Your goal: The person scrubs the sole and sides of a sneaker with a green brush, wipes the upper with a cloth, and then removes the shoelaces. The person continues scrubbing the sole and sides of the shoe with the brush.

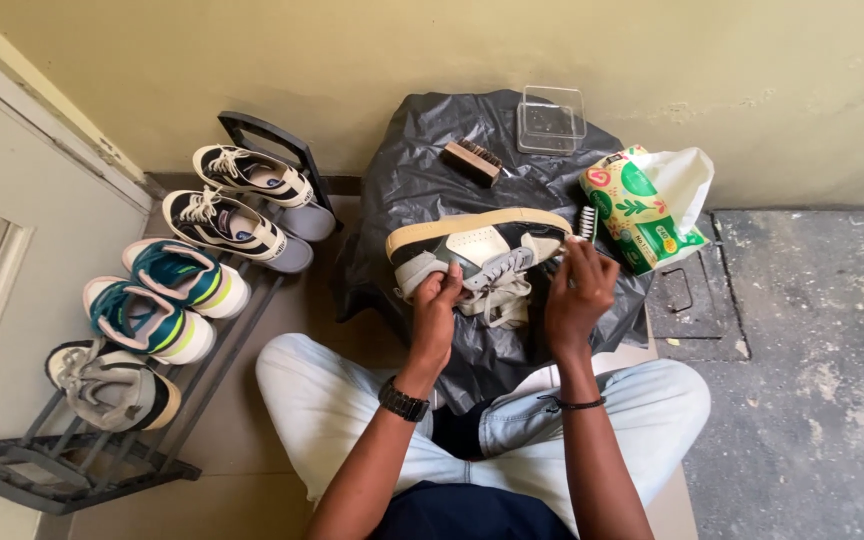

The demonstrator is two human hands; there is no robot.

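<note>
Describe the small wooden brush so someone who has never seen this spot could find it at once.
Start at the black plastic sheet spread against the yellow wall. On its far edge, past the sneaker held in both hands, lies the wooden brush, just left of a clear plastic box. It is the only brown, block-shaped thing there.

Both forearms are stretched forward over crossed legs; the left hand (436, 306) is curled closed, the right hand (578, 290) half-open.
</note>
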